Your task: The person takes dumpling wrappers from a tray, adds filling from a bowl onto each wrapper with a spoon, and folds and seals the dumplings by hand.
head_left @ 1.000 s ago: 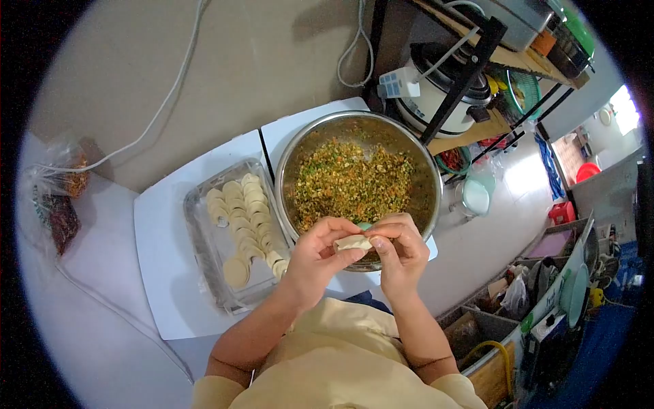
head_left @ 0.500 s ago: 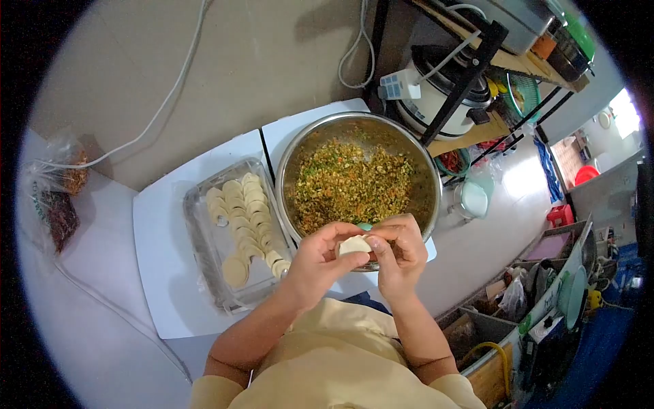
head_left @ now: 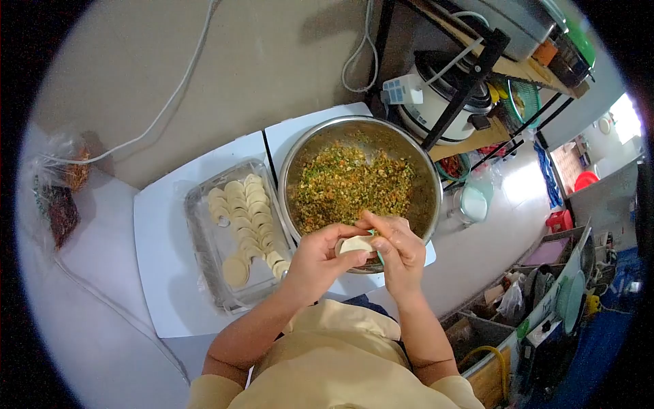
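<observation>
A white folded dumpling [head_left: 355, 244] sits in the fingers of my left hand [head_left: 313, 258], thumb in front and fingers behind. My right hand [head_left: 402, 255] is closed at its right end, thumb against the dough and index finger raised above. A bit of green shows between the right fingers, mostly hidden. Both hands are over the near rim of a large steel bowl [head_left: 428, 198], which holds chopped green, yellow and orange filling [head_left: 354, 180]. Left of the bowl, a clear plastic tray [head_left: 212, 266] carries overlapping rows of round dough wrappers [head_left: 246, 217].
Bowl and tray stand on a white table [head_left: 160, 273] against a wall. A black-framed shelf [head_left: 470, 82] with a rice cooker [head_left: 436, 116] is at the back right. Plastic bags [head_left: 61, 204] hang at the far left. Crates [head_left: 480, 334] stand at the lower right.
My right index finger has lifted and the right hand has turned slightly. The dumpling remains between both hands, its upper edge now smoother in view. Tray and bowl stay in place.
</observation>
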`<state>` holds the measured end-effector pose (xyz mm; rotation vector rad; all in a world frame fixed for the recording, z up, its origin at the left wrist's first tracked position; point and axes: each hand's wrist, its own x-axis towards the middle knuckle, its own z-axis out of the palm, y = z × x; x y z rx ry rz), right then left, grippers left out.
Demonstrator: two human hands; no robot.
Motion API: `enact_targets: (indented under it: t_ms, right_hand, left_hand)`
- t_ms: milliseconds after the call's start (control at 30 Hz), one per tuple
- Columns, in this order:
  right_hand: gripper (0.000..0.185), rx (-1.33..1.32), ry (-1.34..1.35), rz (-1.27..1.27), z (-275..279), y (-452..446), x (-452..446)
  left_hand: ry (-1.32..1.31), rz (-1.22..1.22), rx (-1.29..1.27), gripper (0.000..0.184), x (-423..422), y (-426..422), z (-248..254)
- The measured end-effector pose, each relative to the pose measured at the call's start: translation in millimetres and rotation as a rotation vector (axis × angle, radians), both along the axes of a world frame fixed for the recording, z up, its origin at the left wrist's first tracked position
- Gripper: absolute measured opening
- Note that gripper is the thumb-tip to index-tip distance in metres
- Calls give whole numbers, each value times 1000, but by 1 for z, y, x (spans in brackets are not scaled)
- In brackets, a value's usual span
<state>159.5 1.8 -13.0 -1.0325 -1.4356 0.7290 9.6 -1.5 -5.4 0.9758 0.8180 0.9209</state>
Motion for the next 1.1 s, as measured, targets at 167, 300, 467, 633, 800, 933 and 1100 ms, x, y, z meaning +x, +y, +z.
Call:
enact_targets:
  t_ms: [167,300,467,633,800,933,1100]
  right_hand:
    - [12,182,-312,-35,-3,0,7]
    - [9,146,-241,-51,-2,0,7]
    - [9,326,-531,-18,12,4,7]
    - [11,257,-383,-66,-1,3,6]
    - [6,133,-252,5,9,5,7]
    - [10,168,-361,41,6,6,12]
    - [11,189,-363,-33,1,5,12]
  left_hand:
    - [18,-32,8,31,0,1,0]
    - [58,-12,42,24,4,1,-4]
    - [211,-25,100,25,-2,3,-12]
    - [40,18,61,23,7,0,-22]
    - [50,69,89,23,7,-1,-25]
    - [130,42,159,20,8,-2,-24]
    - [59,0,74,18,10,-4,-18]
